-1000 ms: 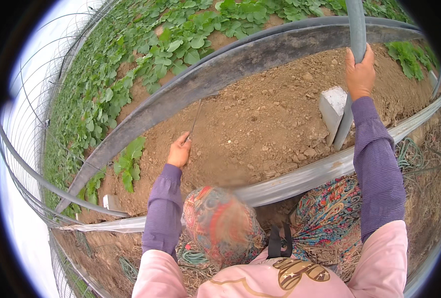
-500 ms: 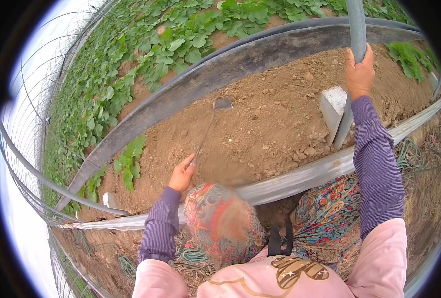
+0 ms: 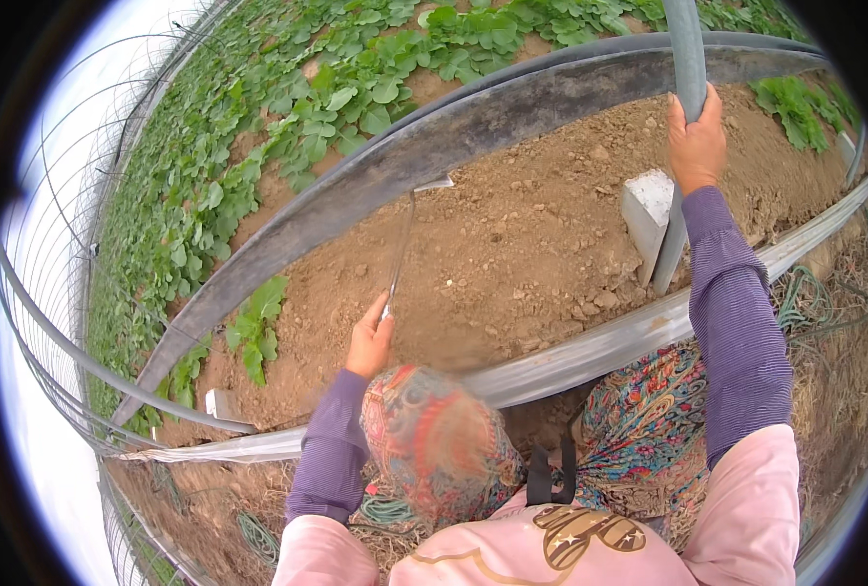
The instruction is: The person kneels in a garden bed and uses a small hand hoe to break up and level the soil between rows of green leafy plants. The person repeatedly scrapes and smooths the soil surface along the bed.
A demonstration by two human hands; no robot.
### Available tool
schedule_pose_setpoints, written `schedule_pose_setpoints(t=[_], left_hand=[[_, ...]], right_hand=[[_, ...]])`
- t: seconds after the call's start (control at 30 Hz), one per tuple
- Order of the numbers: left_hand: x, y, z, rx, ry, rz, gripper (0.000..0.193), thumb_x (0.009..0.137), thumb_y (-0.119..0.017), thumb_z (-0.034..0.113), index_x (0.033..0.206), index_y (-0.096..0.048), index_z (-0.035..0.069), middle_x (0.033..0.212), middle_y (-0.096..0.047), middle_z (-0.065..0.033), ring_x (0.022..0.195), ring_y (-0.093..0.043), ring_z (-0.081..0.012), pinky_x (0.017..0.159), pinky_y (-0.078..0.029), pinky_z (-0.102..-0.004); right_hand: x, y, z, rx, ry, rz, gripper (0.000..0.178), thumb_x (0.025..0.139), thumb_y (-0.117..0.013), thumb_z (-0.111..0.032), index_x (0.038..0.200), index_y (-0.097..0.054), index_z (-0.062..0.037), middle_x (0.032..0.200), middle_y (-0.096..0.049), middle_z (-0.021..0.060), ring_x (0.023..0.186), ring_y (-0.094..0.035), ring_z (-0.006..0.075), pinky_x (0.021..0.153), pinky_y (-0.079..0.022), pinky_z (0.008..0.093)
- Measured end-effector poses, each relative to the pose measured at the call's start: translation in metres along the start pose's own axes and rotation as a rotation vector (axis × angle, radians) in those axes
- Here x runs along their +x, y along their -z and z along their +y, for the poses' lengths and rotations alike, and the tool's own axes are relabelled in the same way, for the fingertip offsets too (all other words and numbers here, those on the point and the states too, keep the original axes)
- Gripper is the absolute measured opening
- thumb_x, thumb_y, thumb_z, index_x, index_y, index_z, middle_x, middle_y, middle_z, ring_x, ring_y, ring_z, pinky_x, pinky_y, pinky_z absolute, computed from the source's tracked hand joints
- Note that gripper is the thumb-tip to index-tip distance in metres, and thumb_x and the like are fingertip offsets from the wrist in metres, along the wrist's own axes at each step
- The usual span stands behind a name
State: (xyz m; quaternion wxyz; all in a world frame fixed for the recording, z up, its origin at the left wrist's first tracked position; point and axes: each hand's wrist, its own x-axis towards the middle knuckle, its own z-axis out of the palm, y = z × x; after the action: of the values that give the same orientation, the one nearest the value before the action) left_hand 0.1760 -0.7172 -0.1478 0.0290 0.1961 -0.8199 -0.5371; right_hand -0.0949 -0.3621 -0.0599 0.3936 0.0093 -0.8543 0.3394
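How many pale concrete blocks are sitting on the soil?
2: one block beside the grey pole the right hand grips, one small block at the bed's lower left. Others may be hidden.

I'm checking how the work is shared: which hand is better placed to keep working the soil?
Left. The left hand holds the thin hoe, its blade on the soil bed. The right hand grips the grey pole.

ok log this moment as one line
left hand: grips thin hoe, blade out on bare soil bed | right hand: clasps upright grey pole | white block beside pole
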Motion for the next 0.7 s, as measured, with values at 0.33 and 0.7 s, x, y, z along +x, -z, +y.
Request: schedule_pose_setpoints(t=[0.33, 0.7], left_hand=[[-0.033, 0.024, 0.001, -0.13, 0.154, -0.379, 0.038, 0.08, -0.043, 0.011, 0.117, -0.038, 0.006, 0.076, -0.047, 0.0035, 0.061, -0.038, -0.0021, 0.054, -0.033, -0.0172], [-0.015, 0.011, 0.014, 0.154, 0.205, -0.434, 0.04, 0.078, -0.044, 0.009, 0.116, -0.037, 0.001, 0.101, -0.049, -0.003, 0.086, -0.046, -0.0096, 0.076, -0.036, -0.0208]], right_hand=[[0.0, 0.004, 0.001, 0.008, 0.004, -0.012, 0.048, 0.075, -0.049, -0.037, 0.111, -0.035, -0.0081, 0.09, -0.054, 0.0161, 0.077, -0.054, 0.0315, 0.064, -0.044, 0.0381], [0.001, 0.002, 0.004, 0.07, -0.026, -0.013, 0.048, 0.074, -0.05, -0.037, 0.111, -0.035, -0.0091, 0.09, -0.054, 0.0164, 0.078, -0.054, 0.0327, 0.066, -0.042, 0.039]])
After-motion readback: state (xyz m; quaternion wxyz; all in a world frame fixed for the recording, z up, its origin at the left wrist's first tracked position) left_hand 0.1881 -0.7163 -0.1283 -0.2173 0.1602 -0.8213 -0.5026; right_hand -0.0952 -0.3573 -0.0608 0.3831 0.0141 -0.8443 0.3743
